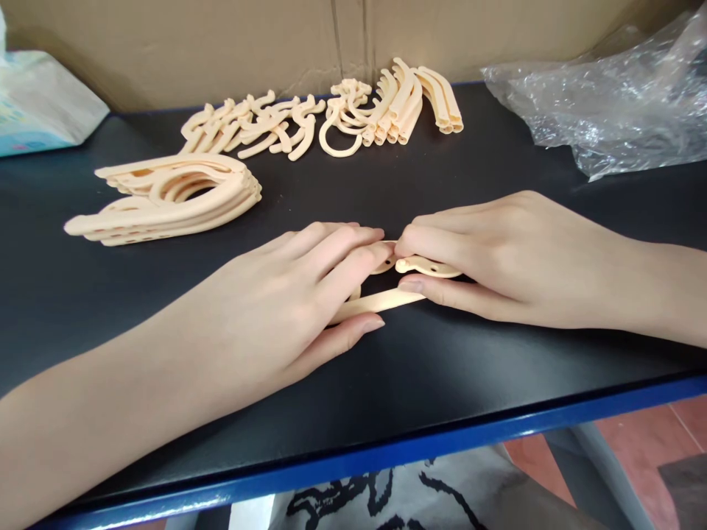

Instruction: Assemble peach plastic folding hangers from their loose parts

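Observation:
Both hands are over a cream plastic piece that looks like part of a folding clothes hanger [387, 300], low on the black table. My left hand [298, 287] is curled over its left side, fingers on top and thumb along the near edge. My right hand [486, 258] is closed on the right side, its thumb at the near straight bar. Between the right thumb and fingers shows a small curved arm [428, 267] with a hole and a rounded knob. The fingers cover most of the piece, so how its parts join is hidden.
Stacked cream hanger pieces [177, 195] lie at the left. Behind are loose curved arms [265, 125], a ring-shaped hook [341, 153] and hollow curved tubes [395, 110]. A clear plastic bag [607, 96] lies back right, a tissue pack [47, 103] back left. Cardboard [221, 44] stands behind; a blue edge [387, 456] borders the table.

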Demonstrator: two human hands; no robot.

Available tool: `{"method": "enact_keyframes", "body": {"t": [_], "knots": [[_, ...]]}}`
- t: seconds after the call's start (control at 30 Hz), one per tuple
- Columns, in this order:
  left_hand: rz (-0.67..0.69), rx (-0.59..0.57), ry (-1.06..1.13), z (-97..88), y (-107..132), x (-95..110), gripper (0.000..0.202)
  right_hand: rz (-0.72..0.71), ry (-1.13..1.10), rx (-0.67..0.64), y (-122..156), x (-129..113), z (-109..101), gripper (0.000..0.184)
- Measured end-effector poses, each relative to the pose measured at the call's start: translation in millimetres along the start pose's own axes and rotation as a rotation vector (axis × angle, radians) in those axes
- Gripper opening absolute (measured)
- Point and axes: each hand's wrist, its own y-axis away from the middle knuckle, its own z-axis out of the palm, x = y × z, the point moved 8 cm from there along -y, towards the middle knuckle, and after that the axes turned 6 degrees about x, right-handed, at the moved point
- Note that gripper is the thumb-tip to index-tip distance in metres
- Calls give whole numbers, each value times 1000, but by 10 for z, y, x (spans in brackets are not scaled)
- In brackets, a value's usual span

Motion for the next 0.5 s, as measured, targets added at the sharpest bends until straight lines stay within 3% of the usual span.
{"method": "enact_keyframes", "body": {"t": [0.5], "knots": [[2,16,-7,14,23,-3,43,-8,18,4,11,6,9,31]]}}
